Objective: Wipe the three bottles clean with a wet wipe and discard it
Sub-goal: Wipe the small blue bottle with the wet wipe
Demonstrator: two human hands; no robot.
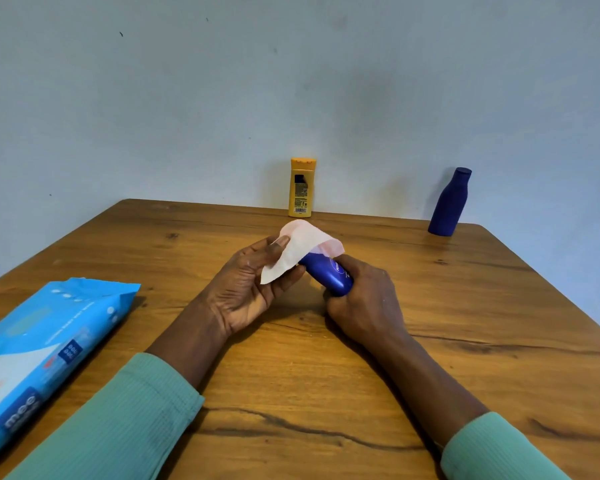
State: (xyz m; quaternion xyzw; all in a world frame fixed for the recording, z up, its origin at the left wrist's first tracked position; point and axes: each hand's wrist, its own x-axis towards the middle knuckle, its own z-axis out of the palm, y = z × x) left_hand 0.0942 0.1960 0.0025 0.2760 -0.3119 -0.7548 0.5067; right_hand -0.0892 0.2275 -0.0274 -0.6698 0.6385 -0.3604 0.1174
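- Surface: a wooden table (465, 306) with strong dark grain lines and knots fills the lower half of the frame; its far edge meets the wall at mid-frame.
- Room: a plain pale blue-grey wall (187, 98) takes the upper half, with a few small dark specks at upper left.
- Centre of frame: the right hand (364, 303) has its fingers wrapped tight round the base of a blue bottle (328, 275), held tilted just above the table, top pointing away.
- The left hand (246, 289) is palm-up, fingers loosely curled, thumb and fingertips pinching a white wet wipe (300, 251); the wipe drapes over the bottle's top end.
- Far edge, centre: a yellow bottle (302, 188) stands upright against the wall.
- Far edge, right: a dark blue bottle (449, 204) stands upright, well apart from the yellow one.
- Lower left of frame: a light blue wipes pack (45, 351) lies flat on the table.
- Green ribbed sleeves (125, 420) cover both forearms at the bottom of the frame.
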